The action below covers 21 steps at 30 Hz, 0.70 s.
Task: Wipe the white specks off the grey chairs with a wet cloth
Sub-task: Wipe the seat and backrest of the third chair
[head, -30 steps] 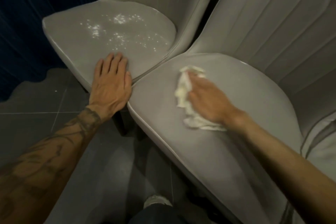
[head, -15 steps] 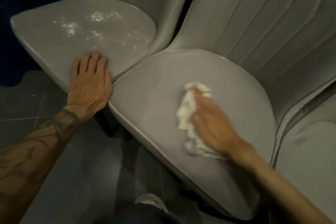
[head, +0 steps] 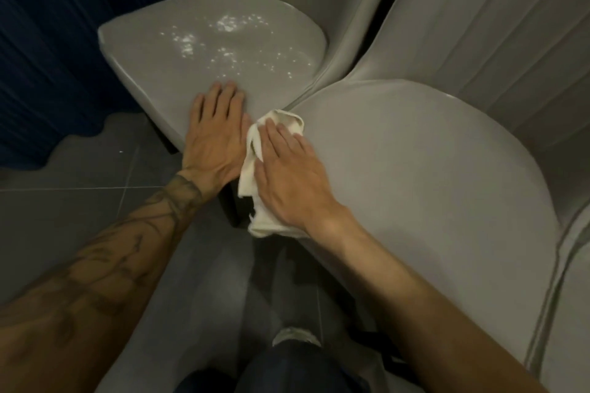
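White cloth [head: 255,169] is pinned flat under the right hand [head: 289,179], grip open-palmed, at the near chair [head: 415,169] seat's left edge. Left hand [head: 214,134] is spread flat, holding nothing, likely bracing the far chair [head: 153,57], where white specks [head: 230,41] remain unwiped.

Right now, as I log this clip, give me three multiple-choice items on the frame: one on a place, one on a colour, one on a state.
1. Where do the white specks lie?
A. on the left chair seat
B. on the right chair seat
C. on the cloth

2. What colour is the cloth?
A. dark blue
B. off-white
C. red

3. How is the left hand placed?
A. gripping the cloth
B. raised in the air
C. flat, palm down, on the left chair seat

Answers: 1 A, the specks are scattered over the left seat, while the right chair seat looks clean. 2 B, it shows pale under the right hand. 3 C, its fingers lie spread on the seat's front edge.
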Motion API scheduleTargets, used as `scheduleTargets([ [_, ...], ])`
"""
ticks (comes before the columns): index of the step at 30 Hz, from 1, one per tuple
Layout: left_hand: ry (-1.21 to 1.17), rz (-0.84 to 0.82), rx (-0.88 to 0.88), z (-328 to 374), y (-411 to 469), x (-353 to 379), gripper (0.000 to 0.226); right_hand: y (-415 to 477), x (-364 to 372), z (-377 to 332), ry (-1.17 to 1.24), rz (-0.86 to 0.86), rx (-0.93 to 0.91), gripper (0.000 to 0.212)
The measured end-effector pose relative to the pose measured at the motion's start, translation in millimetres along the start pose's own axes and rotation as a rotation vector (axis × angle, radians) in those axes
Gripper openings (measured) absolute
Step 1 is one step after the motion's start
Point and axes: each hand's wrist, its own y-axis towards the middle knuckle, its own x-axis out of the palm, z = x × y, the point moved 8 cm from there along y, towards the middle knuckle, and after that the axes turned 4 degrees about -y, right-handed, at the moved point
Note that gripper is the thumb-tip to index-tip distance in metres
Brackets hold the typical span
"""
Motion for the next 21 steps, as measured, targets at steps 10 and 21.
scheduleTargets([
  [10,-0.012,-0.006,-0.014,1.2,-1.5,-1.9,0.052,-0.3,5.7,-14.0,-0.055,-0.021,0.062,0.07],
  [21,0.0,0.002,-0.035,0.8,-3.0,-3.5,0.06,-31.9,8.2,-3.1,-0.043,-0.012,0.124,0.065],
])
